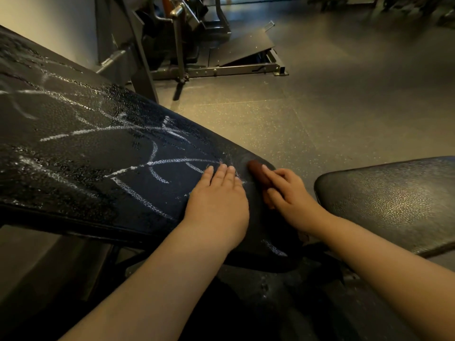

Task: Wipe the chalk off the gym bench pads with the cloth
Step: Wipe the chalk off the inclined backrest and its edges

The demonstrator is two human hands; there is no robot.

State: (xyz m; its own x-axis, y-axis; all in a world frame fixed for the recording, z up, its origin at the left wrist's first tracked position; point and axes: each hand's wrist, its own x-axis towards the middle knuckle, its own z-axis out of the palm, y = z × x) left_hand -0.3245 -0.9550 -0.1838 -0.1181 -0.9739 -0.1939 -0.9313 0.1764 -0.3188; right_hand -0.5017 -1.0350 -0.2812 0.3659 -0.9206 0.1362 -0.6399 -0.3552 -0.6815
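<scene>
The long black back pad [103,153] of the bench slopes up to the left, covered with white chalk lines [157,166] and wet streaks. My left hand [218,198] lies flat on its lower end, fingers straight. Just to the right, my right hand [288,193] grips a rolled-up brown cloth [258,172] and presses it against the pad's lower right edge. The black seat pad [394,203] sits apart at the right, with no chalk visible on it.
A grey gym machine [177,45] with a slanted foot plate [246,45] stands behind the bench. Speckled rubber floor [320,107] spreads to the right. The bench frame [270,291] lies dark below my arms.
</scene>
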